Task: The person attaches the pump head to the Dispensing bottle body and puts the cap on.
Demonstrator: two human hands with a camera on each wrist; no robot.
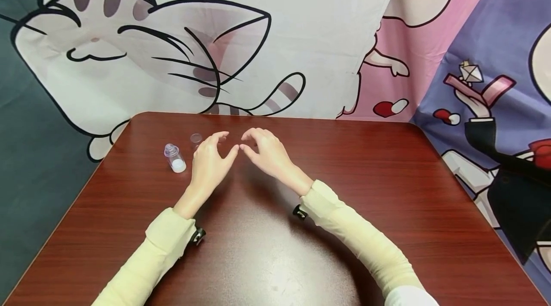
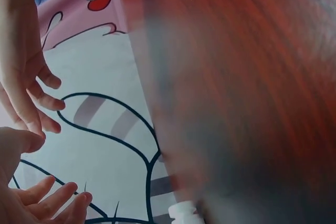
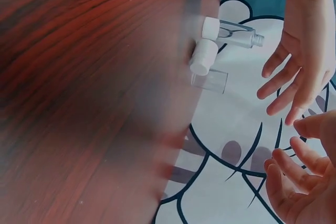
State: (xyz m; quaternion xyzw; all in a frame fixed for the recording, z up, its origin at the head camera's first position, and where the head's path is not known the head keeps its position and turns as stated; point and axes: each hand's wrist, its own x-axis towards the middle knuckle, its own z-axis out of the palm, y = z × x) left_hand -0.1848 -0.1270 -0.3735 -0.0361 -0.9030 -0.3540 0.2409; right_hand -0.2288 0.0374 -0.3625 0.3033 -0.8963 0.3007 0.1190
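the table point(image 1: 267, 258) has a glossy reddish-brown wood-grain top with rounded far corners. toward the left far corner stands a clear bottle point(image 1: 174, 158), white at its base, threaded neck upward. nearby on the top: a white part point(image 3: 203, 57) and a clear cup point(image 3: 212, 81).

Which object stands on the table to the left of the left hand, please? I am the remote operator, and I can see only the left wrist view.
Observer: A clear bottle with a white lower part stands there, to the left of the left hand.
Operator: Thank you. Is there also something just beyond that hand, which my view does not show?
Observer: Yes, the head view shows a clear cup-like piece there, partly hidden by the hand.
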